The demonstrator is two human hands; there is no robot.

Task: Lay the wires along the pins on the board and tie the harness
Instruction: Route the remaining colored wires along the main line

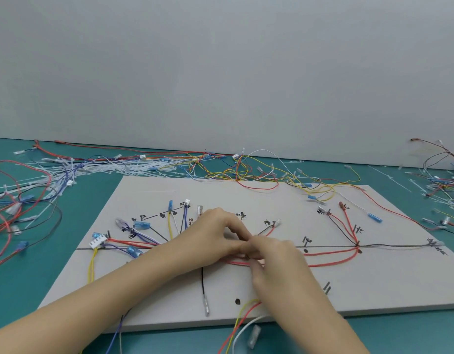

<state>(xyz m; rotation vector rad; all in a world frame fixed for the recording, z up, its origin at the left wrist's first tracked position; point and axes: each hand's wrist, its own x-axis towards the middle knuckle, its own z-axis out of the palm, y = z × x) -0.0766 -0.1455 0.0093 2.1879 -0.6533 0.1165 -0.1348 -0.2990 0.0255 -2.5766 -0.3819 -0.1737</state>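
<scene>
A grey board (pixel 272 200) lies on the teal table, marked with black lines, labels and short pins. Coloured wires fan out along it: red, purple, yellow and white ones at the left end by a white connector (pixel 96 242), and red and black ones (pixel 346 231) meeting at a pin on the right. My left hand (pixel 215 236) and my right hand (pixel 274 256) meet at the board's middle, fingertips together, pinching the red wire bundle (pixel 330 261) on the main line. What sits between the fingertips is hidden.
Loose white cable ties (pixel 110 166) and tangled spare wires (pixel 246 169) lie behind the board. More wires pile at the left (pixel 16 208) and right (pixel 443 185) table edges. A grey wall rises behind. Yellow, red and white wires (pixel 241 325) hang over the board's front edge.
</scene>
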